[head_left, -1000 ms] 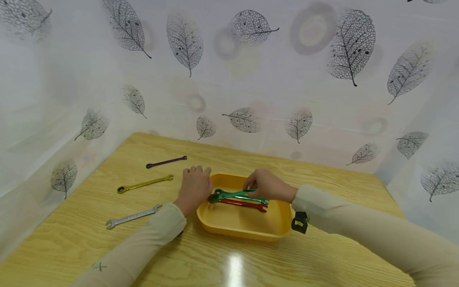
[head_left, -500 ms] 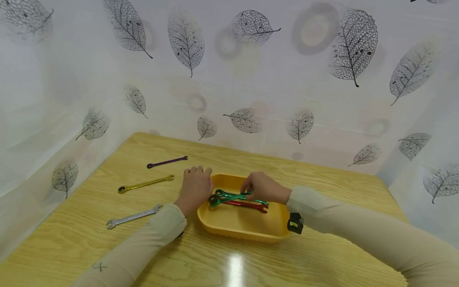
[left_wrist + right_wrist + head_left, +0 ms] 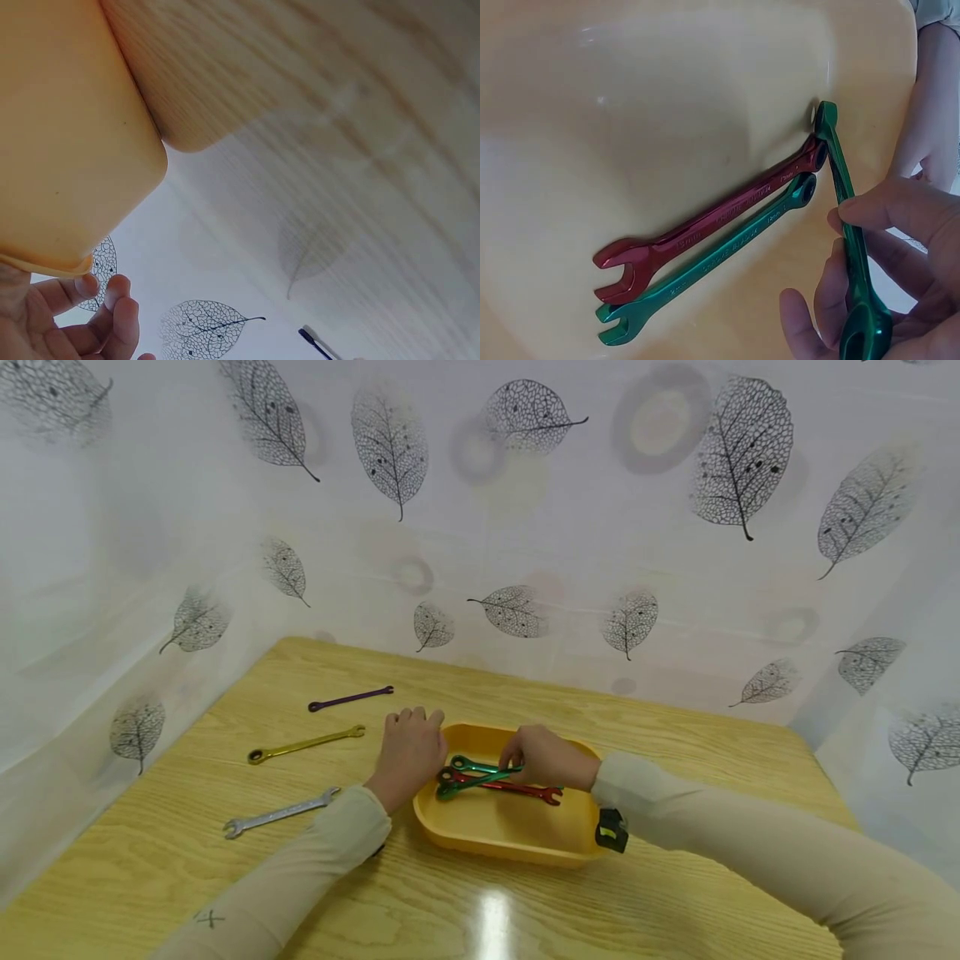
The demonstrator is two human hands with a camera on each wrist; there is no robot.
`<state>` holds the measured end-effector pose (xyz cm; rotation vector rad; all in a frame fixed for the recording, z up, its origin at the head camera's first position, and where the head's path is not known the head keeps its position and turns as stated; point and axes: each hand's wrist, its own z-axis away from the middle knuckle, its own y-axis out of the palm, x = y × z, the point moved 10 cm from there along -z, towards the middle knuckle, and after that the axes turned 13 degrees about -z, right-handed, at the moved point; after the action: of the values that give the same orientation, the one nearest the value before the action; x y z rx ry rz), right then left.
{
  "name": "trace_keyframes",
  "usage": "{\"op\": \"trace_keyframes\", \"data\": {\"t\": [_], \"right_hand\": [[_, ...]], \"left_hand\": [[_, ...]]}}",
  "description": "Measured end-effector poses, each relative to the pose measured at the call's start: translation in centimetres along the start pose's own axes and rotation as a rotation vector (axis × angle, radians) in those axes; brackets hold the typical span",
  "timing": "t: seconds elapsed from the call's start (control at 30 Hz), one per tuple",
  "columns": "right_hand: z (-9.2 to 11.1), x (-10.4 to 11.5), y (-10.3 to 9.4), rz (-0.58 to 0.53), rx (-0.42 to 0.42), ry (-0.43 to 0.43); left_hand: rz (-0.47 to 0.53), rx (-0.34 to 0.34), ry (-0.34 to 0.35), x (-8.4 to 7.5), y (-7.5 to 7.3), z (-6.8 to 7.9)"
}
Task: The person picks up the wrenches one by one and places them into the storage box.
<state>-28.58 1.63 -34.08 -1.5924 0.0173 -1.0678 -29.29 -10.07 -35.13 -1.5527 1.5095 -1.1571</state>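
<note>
My right hand (image 3: 551, 758) pinches a green combination wrench (image 3: 847, 195) between thumb and fingers, over the yellow plastic bin (image 3: 498, 850). That wrench slants, its ring end low near the bin's left side. In the right wrist view, a red combination wrench (image 3: 720, 214) and a second green wrench (image 3: 712, 262) lie side by side on the bin floor, the held wrench's far end by the red one's ring. My left hand (image 3: 408, 747) grips the bin's left rim, fingers curled over it; the left wrist view shows its fingers (image 3: 120, 322) at the rim.
Left of the bin, a purple wrench (image 3: 350, 698), a gold wrench (image 3: 306, 745) and a silver wrench (image 3: 281, 812) lie spaced apart on the wooden table (image 3: 390, 902). A leaf-patterned curtain (image 3: 525, 543) stands behind the table.
My right hand has moved slightly left and down into the bin, lowering the green wrench; its ring end now crosses in front of the red wrench. My left hand stays at the rim.
</note>
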Motion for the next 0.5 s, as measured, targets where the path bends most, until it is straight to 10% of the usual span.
{"op": "trace_keyframes", "data": {"t": [0.5], "right_hand": [[-0.16,-0.60,0.31,0.009,0.015,0.025]], "left_hand": [[-0.007,0.009,0.003,-0.02,0.34,-0.05]]}}
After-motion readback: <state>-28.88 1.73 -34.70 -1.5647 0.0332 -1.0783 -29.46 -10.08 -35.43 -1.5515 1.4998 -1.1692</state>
